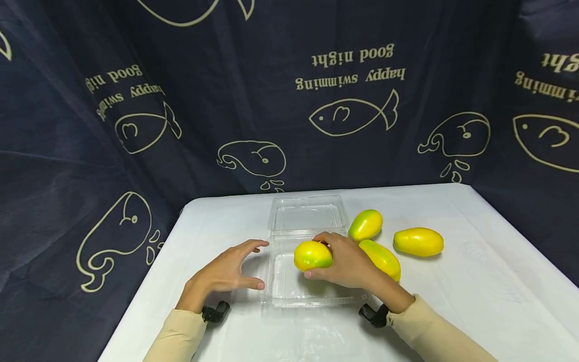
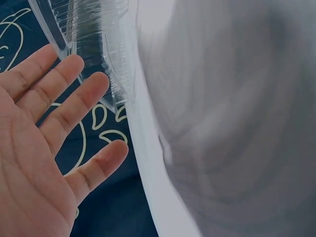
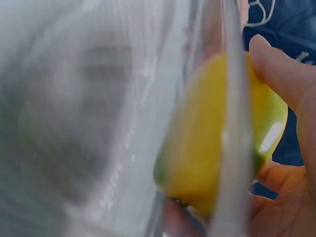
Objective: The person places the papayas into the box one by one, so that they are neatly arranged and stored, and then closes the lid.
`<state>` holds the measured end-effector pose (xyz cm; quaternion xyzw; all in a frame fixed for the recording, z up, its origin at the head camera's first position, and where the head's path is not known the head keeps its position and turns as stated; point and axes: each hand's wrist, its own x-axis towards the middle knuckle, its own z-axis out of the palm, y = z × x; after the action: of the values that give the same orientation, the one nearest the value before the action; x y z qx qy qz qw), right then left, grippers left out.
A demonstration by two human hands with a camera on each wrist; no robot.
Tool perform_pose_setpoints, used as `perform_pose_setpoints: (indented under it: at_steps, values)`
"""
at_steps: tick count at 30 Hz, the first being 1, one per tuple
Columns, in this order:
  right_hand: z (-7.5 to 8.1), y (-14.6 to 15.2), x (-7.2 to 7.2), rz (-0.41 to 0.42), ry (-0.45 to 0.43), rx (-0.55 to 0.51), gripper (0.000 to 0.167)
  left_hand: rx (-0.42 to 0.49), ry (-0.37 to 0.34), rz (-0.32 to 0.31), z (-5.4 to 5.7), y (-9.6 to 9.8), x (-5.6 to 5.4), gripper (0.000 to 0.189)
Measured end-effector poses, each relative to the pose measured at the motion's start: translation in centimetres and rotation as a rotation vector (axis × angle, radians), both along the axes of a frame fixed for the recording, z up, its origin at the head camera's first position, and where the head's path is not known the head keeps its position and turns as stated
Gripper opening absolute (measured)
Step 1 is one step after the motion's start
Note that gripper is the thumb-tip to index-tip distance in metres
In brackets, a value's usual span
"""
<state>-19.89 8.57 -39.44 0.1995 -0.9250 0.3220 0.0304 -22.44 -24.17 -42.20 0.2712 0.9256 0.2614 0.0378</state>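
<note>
My right hand (image 1: 346, 261) grips a yellow papaya (image 1: 313, 255) with green patches, thumb on one side and fingers on the other. It holds the fruit over the base of a clear plastic clamshell box (image 1: 282, 289), whose lid (image 1: 307, 215) lies folded back away from me. In the right wrist view, a clear wall of the box crosses in front of the papaya (image 3: 202, 148). At the box's left edge is my left hand (image 1: 226, 271), thumb and fingers spread with nothing between them. The left wrist view shows its bare palm and fingers (image 2: 94, 91) beside the clear plastic.
Three more yellow-green papayas lie right of the box: one at the back (image 1: 366, 224), another partly behind my right hand (image 1: 382, 259), and a third farther right (image 1: 418, 242). A white cloth covers the table (image 1: 475, 291). Dark patterned fabric (image 1: 289, 100) hangs around it.
</note>
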Motion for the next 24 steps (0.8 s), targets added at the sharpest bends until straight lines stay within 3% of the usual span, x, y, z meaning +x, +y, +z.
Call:
perform_pose_setpoints:
  at_steps: [11,19,24]
  values:
    - [-1.4,-2.9,1.6,0.07,-0.042,0.014,0.071,-0.021,0.02,0.004,0.1,-0.1,0.0,0.092]
    - [-2.6,-4.0,1.7,0.086,-0.054,-0.029,0.074,-0.031,0.028,0.003,0.0,0.0,0.0,0.093]
    - [-3.1,-4.2,1.3,0.145,-0.087,-0.072,0.072,-0.037,0.027,0.007,0.2,0.1,0.1,0.092]
